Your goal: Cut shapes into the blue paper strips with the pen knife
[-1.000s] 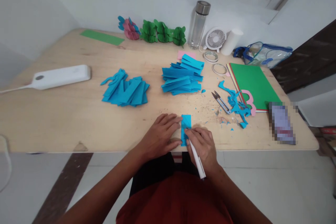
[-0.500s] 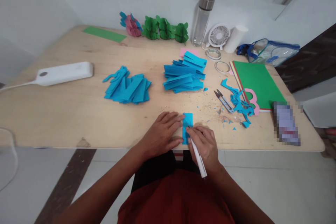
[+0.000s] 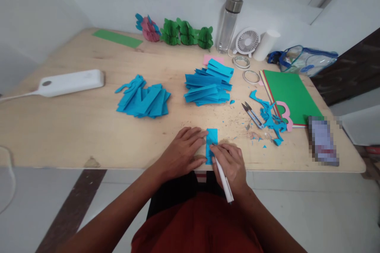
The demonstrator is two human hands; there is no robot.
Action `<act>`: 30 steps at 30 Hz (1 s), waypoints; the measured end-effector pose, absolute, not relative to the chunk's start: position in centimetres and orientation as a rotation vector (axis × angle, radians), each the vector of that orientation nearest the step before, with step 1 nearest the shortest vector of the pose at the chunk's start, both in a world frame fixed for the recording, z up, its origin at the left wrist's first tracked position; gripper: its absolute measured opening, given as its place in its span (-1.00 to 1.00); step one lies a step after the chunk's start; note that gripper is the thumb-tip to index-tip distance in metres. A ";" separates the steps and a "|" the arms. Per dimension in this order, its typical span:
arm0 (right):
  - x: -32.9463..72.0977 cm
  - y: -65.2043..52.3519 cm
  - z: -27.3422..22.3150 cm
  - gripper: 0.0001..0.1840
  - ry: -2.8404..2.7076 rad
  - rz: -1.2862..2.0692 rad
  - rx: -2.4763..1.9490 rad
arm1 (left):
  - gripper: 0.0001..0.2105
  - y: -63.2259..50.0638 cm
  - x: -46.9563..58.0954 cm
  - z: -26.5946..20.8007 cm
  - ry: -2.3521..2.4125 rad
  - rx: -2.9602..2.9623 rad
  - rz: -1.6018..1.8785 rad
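A small blue paper strip (image 3: 211, 136) lies upright to me near the table's front edge. My left hand (image 3: 185, 151) rests flat with fingers spread, its fingertips touching the strip's left side. A white pen (image 3: 224, 182) is gripped in my right hand (image 3: 230, 162), its tip down at the middle of the strip; the fingers partly cover the tip. Beyond the strip sits a pile of folded blue paper strips (image 3: 208, 89). Another blue paper pile (image 3: 144, 101) lies to its left. Thread snips (image 3: 252, 114) rest to the right, beside curled blue scraps (image 3: 271, 118).
At the right are green paper sheets (image 3: 297, 95), a pink paper cutout (image 3: 285, 114) and a blurred phone (image 3: 323, 140). Tape rolls (image 3: 241, 62), a glass bottle (image 3: 228, 25) and a small fan (image 3: 247, 41) stand behind. A white power strip (image 3: 73, 83) lies left.
The view has shifted very slightly. Both hands stay at the blue strip, and the pen remains in my right hand at nearly the same spot.
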State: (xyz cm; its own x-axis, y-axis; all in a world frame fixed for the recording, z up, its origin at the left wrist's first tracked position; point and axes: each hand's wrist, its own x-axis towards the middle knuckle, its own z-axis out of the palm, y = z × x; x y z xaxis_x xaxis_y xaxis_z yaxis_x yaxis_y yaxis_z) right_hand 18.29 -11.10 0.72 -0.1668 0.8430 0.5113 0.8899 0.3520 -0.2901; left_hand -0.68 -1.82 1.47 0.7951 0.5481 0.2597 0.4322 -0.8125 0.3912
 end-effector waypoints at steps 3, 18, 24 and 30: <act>18.3 -11.1 0.8 -0.68 -2.012 -0.091 -1.491 | -0.56 -1.8 -0.7 1.5 0.759 2.657 0.521; 18.4 -11.0 0.7 -0.69 -2.010 -0.103 -1.486 | -0.63 -1.4 -1.0 2.1 0.678 2.680 0.393; 18.4 -11.1 0.6 -0.64 -2.014 -0.087 -1.503 | -0.60 -0.8 -1.5 2.2 0.584 2.737 0.347; 18.3 -11.0 0.8 -0.63 -2.007 -0.094 -1.498 | -0.58 -0.7 -1.7 2.0 0.573 2.743 0.359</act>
